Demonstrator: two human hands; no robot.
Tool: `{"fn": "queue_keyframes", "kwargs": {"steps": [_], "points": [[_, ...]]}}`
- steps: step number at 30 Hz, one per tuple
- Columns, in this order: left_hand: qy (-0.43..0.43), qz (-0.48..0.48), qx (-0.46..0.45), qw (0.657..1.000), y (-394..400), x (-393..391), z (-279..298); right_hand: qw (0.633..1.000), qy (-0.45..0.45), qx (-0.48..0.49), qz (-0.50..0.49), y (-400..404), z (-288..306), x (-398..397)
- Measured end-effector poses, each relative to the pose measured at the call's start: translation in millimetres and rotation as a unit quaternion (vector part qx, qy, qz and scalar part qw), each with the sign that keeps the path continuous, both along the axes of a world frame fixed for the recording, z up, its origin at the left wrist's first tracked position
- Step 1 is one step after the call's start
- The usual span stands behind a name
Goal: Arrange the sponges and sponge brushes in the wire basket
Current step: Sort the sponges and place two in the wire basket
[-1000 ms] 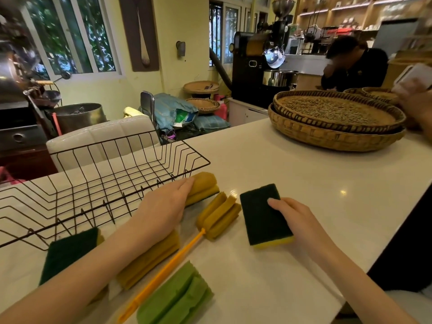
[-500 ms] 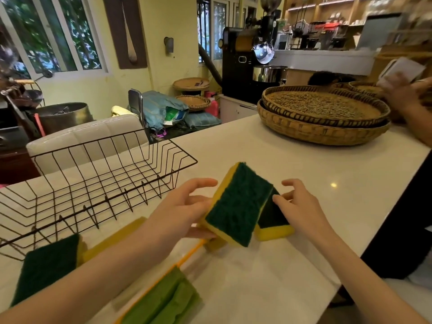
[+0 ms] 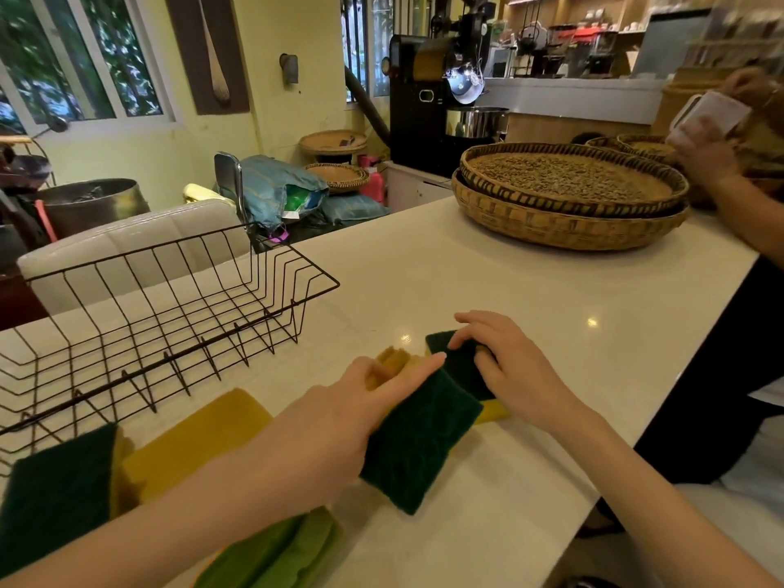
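Head view, the only one. Both hands meet over two scouring sponges on the white table (image 3: 488, 265).

Left hand (image 3: 335, 422): fingers extended, lying on the near rectangular sponge with dark green scouring face up (image 3: 418, 443). The palm covers its left edge; whether the thumb is tucked underneath cannot be told. Looks like a loose hold or press, not a firm pinch.

Right hand (image 3: 515, 375): fingers curled down onto a second green-faced sponge with yellow foam underside (image 3: 466, 367), which sits just under and ahead of this hand. The near sponge overlaps it. Fingertips rest on top; no closed grasp visible.

Between the two hands, just beyond the left fingertips, a yellow ribbed foam piece (image 3: 392, 360) shows, probably a sponge brush head.

Left of the left forearm: a flat mustard-yellow sponge (image 3: 199, 435) and another dark green sponge (image 3: 55, 485). Under the forearm, a light green folded sponge (image 3: 288, 549).

Black wire basket (image 3: 169, 316), ahead and left of the left hand, holds nothing.

Handling judgement: sponges are light, soft, compressible; the scouring face is rough and gives good grip. Best pinched across the short edges, thumb on foam, fingers on scourer. Stacked pairs may slide apart. Nothing fragile.
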State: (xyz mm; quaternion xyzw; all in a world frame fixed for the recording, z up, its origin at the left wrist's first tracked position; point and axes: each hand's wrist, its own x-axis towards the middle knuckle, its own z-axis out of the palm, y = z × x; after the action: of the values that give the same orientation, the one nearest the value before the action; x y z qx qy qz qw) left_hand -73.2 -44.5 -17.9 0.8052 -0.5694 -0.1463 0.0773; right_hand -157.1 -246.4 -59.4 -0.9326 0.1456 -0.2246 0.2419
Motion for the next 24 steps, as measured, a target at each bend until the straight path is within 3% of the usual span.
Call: {"fn": "queue_keyframes", "kwargs": {"steps": [2,4,7,9,12,16,20,24], "points": [[-0.111,-0.004,0.013,0.994,2,-6,8,1.000,0.017,0.018,0.020,-2,0,0],[-0.168,-0.008,0.016,0.986,5,-6,9,0.998,0.030,0.044,0.038,-4,-1,0],[-0.286,-0.090,-0.062,0.952,8,5,3,0.992,0.056,0.093,0.059,-5,1,-2],[-0.306,-0.116,-0.087,0.941,10,11,-1,0.987,0.080,0.116,0.074,-5,4,-1],[-0.276,-0.160,-0.121,0.940,8,11,3,0.971,0.132,0.171,0.107,-5,17,0],[-0.089,-0.185,-0.100,0.973,4,16,9,0.954,0.210,0.161,0.142,-6,36,-3],[-0.085,-0.190,-0.048,0.977,-6,21,15,0.945,0.271,0.095,0.158,-14,39,-3],[-0.083,-0.175,-0.041,0.980,-13,21,19,0.954,0.252,0.050,0.157,-18,41,3]]}}
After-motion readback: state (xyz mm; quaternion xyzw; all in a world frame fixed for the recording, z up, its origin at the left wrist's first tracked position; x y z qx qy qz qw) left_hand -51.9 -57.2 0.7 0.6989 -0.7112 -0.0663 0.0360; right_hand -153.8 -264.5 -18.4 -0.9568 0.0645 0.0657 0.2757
